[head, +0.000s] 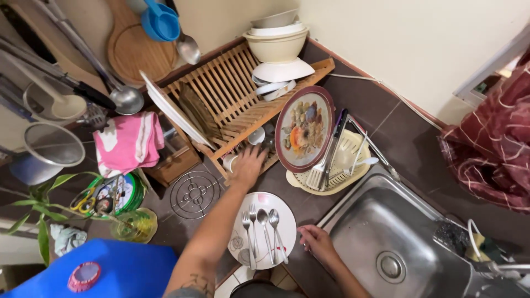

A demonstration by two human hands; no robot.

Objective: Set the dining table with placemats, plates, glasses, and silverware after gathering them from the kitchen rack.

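My left hand [248, 165] reaches forward, palm down, into the lower shelf of a wooden dish rack [232, 88]. Its fingers lie spread beside a white cup [229, 161] and a small cup [255, 136]; nothing shows in its grip. My right hand [316, 241] rests with nothing in it on the dark counter at the near-left corner of the steel sink [386, 243]. Between my arms lies a white plate [284, 212] carrying two forks and two spoons [264, 230]. A patterned plate with a maroon rim [305, 129] leans against the rack.
A cream utensil basket [353, 160] with spatula and tongs sits by the sink. Bowls [276, 41] are stacked on the rack. A pink towel [128, 140], wire trivet [194, 194], tin with scissors [107, 194], blue container [110, 270] and plant [41, 207] stand left. Ladles hang on the wall.
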